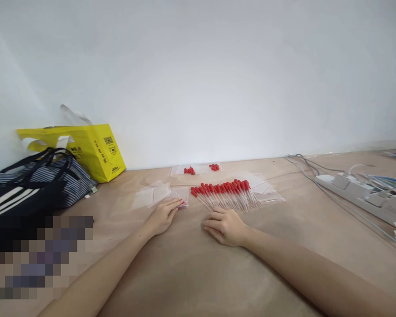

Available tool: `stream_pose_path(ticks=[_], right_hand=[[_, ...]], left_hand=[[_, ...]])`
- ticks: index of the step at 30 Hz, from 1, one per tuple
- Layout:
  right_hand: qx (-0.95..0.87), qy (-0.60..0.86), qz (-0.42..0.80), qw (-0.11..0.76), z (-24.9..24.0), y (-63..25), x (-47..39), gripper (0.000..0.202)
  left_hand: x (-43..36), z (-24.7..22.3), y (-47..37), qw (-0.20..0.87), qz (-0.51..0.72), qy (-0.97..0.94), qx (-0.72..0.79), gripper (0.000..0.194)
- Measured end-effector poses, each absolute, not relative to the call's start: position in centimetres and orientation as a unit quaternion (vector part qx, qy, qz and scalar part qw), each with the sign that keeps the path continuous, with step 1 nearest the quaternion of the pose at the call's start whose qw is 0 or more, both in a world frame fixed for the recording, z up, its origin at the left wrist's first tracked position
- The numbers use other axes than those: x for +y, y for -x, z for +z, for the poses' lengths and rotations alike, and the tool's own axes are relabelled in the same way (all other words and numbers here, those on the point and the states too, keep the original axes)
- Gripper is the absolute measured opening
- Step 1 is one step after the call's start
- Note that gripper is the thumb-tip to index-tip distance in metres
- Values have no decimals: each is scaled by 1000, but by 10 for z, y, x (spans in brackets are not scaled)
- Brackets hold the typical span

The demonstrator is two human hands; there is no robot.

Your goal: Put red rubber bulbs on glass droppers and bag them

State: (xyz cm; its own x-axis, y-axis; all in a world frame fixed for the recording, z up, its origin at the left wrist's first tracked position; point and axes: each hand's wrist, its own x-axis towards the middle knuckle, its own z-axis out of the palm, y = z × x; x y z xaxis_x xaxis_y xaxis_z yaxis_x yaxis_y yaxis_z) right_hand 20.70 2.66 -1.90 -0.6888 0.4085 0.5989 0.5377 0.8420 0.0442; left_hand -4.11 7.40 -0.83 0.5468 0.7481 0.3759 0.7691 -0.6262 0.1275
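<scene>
My left hand (162, 216) lies on the table with its fingers stretched out onto the near edge of a small clear zip bag (181, 194); a bit of red shows by the fingertips. Loosely curved, my right hand (227, 228) rests just below a fanned row of thin pale sticks with red bulb-shaped heads (231, 188). The gap between its thumb and fingers shows nothing held. More clear zip bags (155, 193) overlap to the left of the row, and others (264, 187) lie flat at its right end.
By the wall, further red-headed pieces (189, 171) lie on or in clear bags. A yellow shopping bag (108, 152), a striped bag (69, 180) and a black bag (20, 211) stand at left. A white power strip (356, 193) with plugs and grey cables (336, 198) occupies the right.
</scene>
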Motion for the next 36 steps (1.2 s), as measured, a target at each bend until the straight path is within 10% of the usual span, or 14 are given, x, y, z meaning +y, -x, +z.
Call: stream_pose_path(ticks=[36], right_hand=[[-871, 396, -91, 278, -22, -226, 29, 19]], left_hand=[[101, 3, 84, 156, -8, 785, -600, 24]])
